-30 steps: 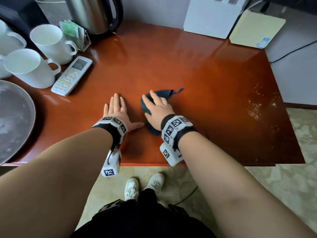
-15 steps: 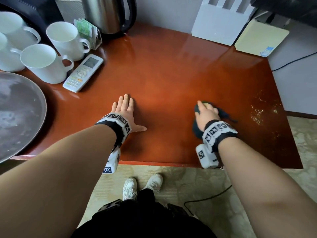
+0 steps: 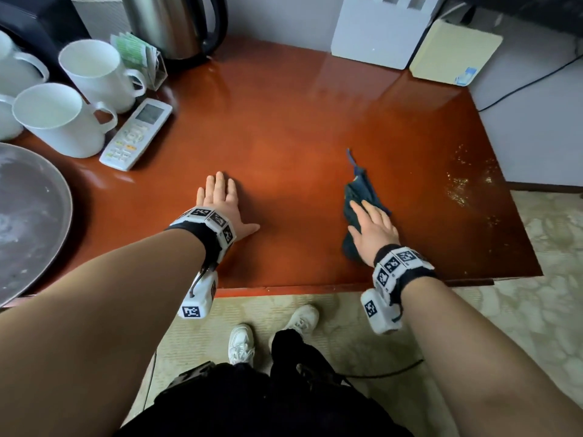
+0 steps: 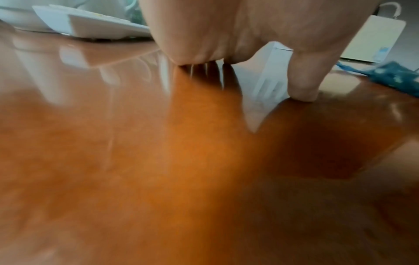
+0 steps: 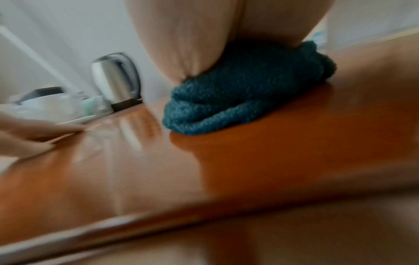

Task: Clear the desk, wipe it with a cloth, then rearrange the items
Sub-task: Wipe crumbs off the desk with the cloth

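A dark teal cloth [image 3: 359, 193] lies bunched on the glossy red-brown desk [image 3: 299, 121], right of centre near the front edge. My right hand [image 3: 373, 227] presses flat on the cloth [image 5: 244, 96], fingers straight, with a tail of cloth trailing away from me. My left hand [image 3: 220, 200] rests flat on the bare desk left of centre, fingers straight and thumb spread; its thumb [image 4: 303, 78] touches the wood. White mugs [image 3: 60, 118], a white remote [image 3: 137, 134] and a steel kettle [image 3: 176, 23] stand at the back left.
A large grey round tray [image 3: 28, 216] overhangs the left side. A white box [image 3: 378, 29] and a pale yellow pad [image 3: 454, 55] sit at the back right. Pale specks [image 3: 467, 184] mark the desk's right side. A tea-bag holder [image 3: 138, 58] stands by the kettle.
My right hand has slid the cloth from the desk's middle to the right, then a little away from me, the cloth's tail now trailing ahead. The left hand has stayed flat in place.
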### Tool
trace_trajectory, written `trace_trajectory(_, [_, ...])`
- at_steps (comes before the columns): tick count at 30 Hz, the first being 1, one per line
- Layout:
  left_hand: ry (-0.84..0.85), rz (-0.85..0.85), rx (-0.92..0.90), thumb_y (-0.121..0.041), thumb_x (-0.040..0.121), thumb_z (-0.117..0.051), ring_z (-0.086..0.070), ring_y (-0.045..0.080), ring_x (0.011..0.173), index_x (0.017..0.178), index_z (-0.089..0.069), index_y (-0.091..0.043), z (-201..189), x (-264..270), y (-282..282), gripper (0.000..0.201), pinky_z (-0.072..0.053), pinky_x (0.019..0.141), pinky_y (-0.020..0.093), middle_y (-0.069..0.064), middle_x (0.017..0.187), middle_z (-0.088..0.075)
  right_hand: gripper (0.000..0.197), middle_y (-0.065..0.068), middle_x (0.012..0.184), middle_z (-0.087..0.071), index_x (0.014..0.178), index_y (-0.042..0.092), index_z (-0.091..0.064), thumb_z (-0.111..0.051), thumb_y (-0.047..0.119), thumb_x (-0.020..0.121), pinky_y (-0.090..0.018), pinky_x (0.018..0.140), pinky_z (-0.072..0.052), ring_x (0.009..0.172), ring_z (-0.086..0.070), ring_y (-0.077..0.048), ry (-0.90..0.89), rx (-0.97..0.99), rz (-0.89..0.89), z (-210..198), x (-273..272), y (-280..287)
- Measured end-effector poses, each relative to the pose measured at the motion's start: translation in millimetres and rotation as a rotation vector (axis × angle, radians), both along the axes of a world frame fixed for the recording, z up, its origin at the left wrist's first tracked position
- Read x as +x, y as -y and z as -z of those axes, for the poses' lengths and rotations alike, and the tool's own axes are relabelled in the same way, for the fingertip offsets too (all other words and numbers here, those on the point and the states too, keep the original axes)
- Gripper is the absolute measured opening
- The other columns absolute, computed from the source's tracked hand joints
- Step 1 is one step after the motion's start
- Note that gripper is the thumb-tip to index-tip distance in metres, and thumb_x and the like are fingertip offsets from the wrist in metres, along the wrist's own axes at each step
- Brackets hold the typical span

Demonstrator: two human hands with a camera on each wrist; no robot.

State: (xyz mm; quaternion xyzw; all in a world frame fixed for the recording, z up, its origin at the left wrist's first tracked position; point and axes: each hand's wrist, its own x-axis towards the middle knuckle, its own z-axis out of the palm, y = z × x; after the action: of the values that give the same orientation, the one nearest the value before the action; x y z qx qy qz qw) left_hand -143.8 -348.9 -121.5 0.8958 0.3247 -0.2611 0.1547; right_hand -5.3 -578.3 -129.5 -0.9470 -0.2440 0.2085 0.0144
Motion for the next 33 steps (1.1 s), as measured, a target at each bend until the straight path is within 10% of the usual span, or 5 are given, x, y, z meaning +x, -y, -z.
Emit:
trace_trajectory(5, [0.045, 0.115, -0.019, -0.06, 0.086, -0.048, 0.02, 0.026, 0.145, 0.15, 0.012, -0.015, -7, 27, 29, 0.098, 0.008, 0.119, 0.039, 0.007, 0.157, 0.02, 0.046, -0.008, 0.15, -0.028, 0.146, 0.023, -0.027, -0.033, 0.026, 0.101, -0.041, 0.109, -0.027, 0.135, -0.025, -0.033, 0.046, -0.045, 0.259, -11, 27, 47])
trace_trajectory(14, [0.066, 0.218, -0.058, -0.054, 0.088, -0.051, 0.014, 0.026, 0.146, 0.151, 0.003, -0.014, -7, 80, 103, 0.092, 0.003, 0.12, 0.039, 0.006, 0.159, 0.012, 0.046, 0.0, 0.147, -0.034, 0.143, 0.026, -0.034, -0.042, 0.031, 0.097, -0.038, 0.108, -0.028, 0.134, -0.028, -0.025, 0.064, 0.102, -0.23, 0, 2, 36])
trace_trajectory(25, [0.091, 0.369, -0.058, -0.053, 0.092, -0.042, 0.018, 0.024, 0.146, 0.151, 0.007, -0.019, 0, 158, 228, 0.084, 0.007, 0.119, 0.038, 0.004, 0.158, 0.017, 0.043, -0.009, 0.145, -0.036, 0.139, 0.021, -0.039, -0.042, 0.03, 0.097, -0.036, 0.108, -0.027, 0.132, -0.03, -0.03, 0.134, 0.118, 0.153, 12, 101, 216])
trace_trajectory(33, [0.034, 0.176, -0.009, -0.056, 0.091, -0.041, 0.016, 0.025, 0.146, 0.151, 0.006, -0.016, 4, 189, 279, 0.087, 0.007, 0.12, 0.04, 0.007, 0.158, 0.018, 0.043, -0.019, 0.14, -0.039, 0.138, 0.013, -0.039, -0.043, 0.026, 0.097, -0.044, 0.106, -0.033, 0.129, -0.036, -0.038, 0.17, 0.093, 0.449, -23, 190, 315])
